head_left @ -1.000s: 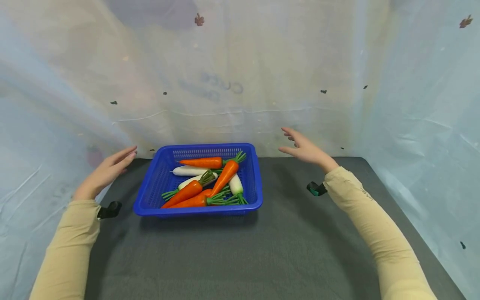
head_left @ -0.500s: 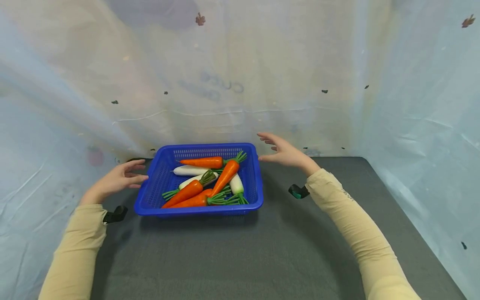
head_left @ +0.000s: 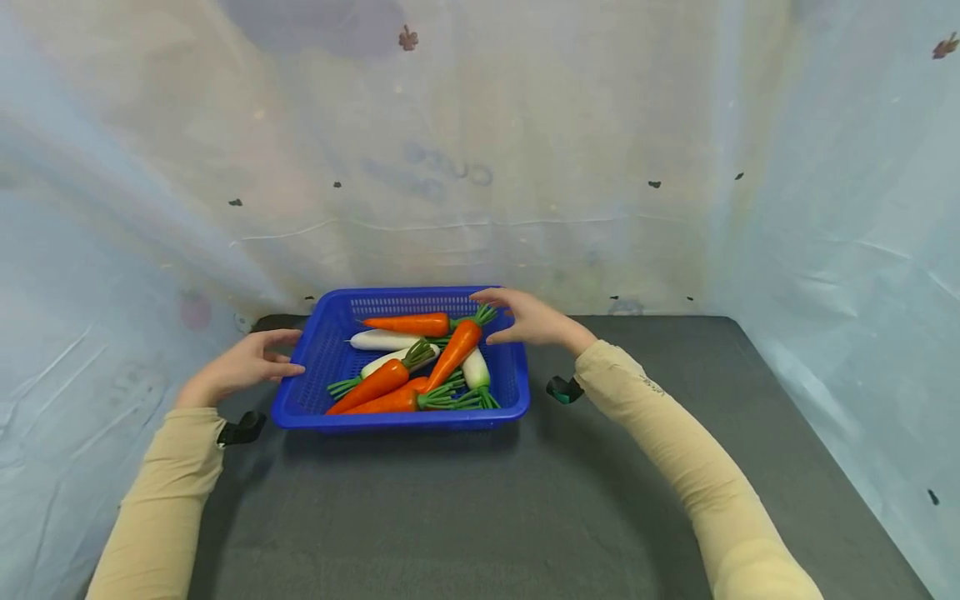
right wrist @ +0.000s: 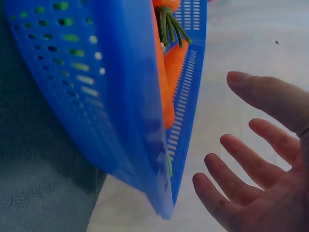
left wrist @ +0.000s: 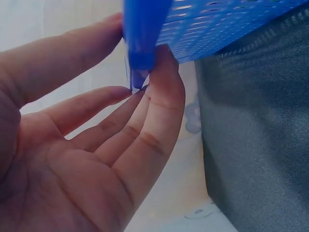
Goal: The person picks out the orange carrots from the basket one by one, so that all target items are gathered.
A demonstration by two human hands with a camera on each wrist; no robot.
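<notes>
A blue plastic basket (head_left: 405, 422) holds several orange carrots (head_left: 381, 382) and white radishes (head_left: 382, 340) with green tops. At its left rim is my left hand (head_left: 251, 362); in the left wrist view the thumb lies on one side of the rim and the curled fingers (left wrist: 161, 106) on the other, pinching it. My right hand (head_left: 536, 321) hovers at the basket's right rim, thumb and fingers spread. The right wrist view shows a gap between those fingertips and the basket wall (right wrist: 130, 96), and nothing is held.
A dark grey cloth-covered table (head_left: 450, 508) lies under the basket. Pale plastic sheeting (head_left: 525, 125) hangs behind it and along both sides. Black straps (head_left: 242, 428) are on both wrists.
My right hand has moved left and down toward the basket's right rim. The left hand has come rightward and taken hold of the left rim. The basket stays in place.
</notes>
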